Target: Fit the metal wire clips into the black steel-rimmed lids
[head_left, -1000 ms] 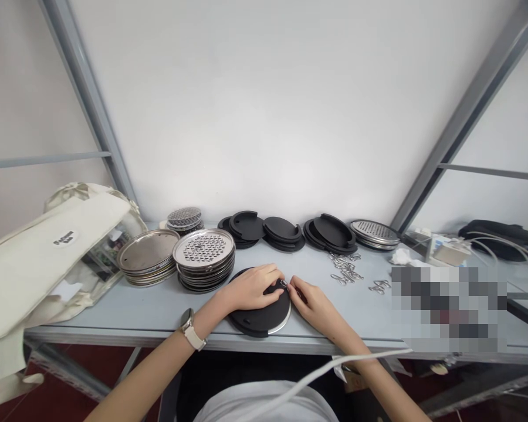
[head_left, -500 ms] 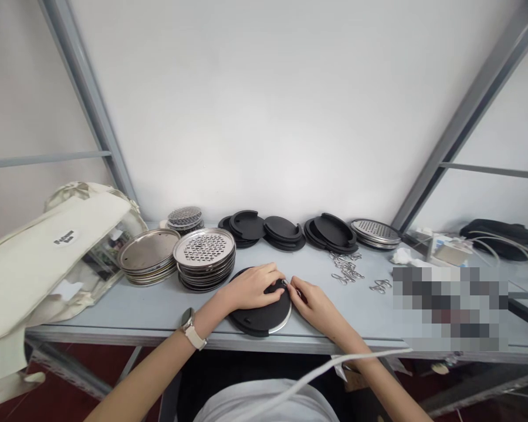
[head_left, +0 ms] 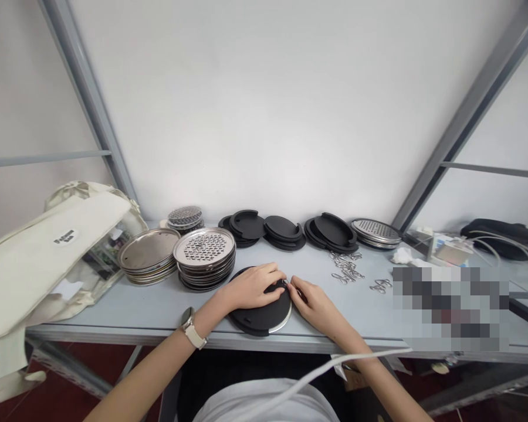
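A round black plastic cover (head_left: 257,319) with a shiny metal disc edge along its right side lies near the table's front edge. My left hand (head_left: 256,287) rests across its top, thumb and fingers curled in and gripping it at the upper right. There, close to the rim, a small metal clip (head_left: 284,282) shows partly between my hands. My right hand (head_left: 314,305) lies at the cover's right edge with its thumb and forefinger pinched at this clip; the fingertips hide most of it. Loose wire clips (head_left: 347,267) lie behind and to the right.
Stacked metal grater discs (head_left: 205,249) and plain metal discs (head_left: 149,249) stand on the left. Black covers (head_left: 284,230) line the wall, with more grater discs (head_left: 375,230) at the right. A cream bag (head_left: 48,252) leans over the left end of the grey table (head_left: 136,316).
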Motion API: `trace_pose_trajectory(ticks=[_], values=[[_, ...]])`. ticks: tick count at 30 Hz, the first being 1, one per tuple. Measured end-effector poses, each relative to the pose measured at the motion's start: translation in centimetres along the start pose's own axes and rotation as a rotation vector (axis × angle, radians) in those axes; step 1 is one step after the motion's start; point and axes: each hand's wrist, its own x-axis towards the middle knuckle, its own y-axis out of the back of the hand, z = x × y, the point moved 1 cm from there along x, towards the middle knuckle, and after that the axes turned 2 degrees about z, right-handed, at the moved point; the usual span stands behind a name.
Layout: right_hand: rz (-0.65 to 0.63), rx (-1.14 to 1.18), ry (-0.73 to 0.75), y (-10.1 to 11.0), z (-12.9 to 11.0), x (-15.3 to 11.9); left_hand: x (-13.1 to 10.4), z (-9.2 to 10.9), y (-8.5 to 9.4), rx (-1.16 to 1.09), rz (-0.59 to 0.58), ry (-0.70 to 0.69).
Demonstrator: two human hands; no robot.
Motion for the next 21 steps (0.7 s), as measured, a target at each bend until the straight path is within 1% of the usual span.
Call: trace_pose_trajectory(ticks=[21], values=[[0.017,0.028,-0.017,0.07,-0.14,-0.19,0.01,0.03,-0.04,0.008,0.002,-0.014]])
